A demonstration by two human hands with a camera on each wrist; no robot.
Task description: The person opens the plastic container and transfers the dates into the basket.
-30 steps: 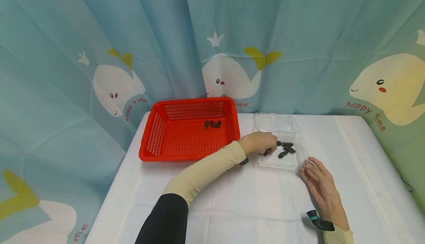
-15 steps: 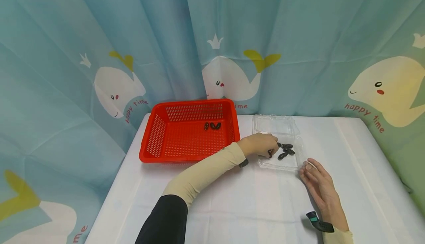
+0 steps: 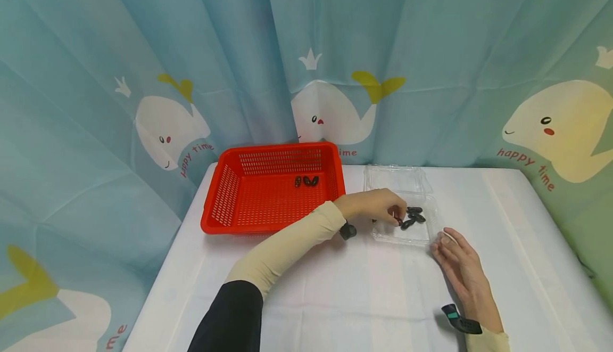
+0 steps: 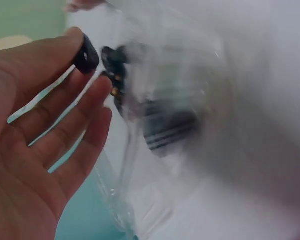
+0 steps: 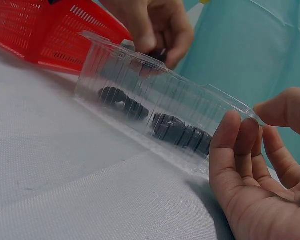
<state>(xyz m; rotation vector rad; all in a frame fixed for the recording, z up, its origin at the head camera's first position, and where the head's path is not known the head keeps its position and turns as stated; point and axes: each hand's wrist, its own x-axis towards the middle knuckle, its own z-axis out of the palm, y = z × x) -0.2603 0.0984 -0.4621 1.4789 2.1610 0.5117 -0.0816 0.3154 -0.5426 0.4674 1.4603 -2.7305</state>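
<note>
A clear plastic clamshell box (image 3: 404, 240) lies with its lid (image 3: 397, 179) folded back on the white table. Several dark, glossy, oval date-like pieces (image 3: 414, 218) rest inside it. My left hand (image 3: 375, 204) reaches over the box from the left. It pinches one dark oval piece (image 4: 87, 57) between thumb and index finger, above the others, while its remaining fingers extend loosely. At the box's near right corner, my right hand (image 3: 462, 267) holds the rim, thumb (image 5: 275, 107) on top and fingers (image 5: 225, 135) against the outer wall.
A red perforated basket (image 3: 265, 200) stands left of the box, with 3 dark oval pieces (image 3: 307, 181) near its back right. My left forearm (image 3: 292, 245) crosses in front of its near right corner. A blue curtain (image 3: 431, 75) with whale prints hangs behind the table.
My left hand has moved a little to the right over the box, carrying a dark oval piece in its fingertips. My right hand stays at the box's corner.
</note>
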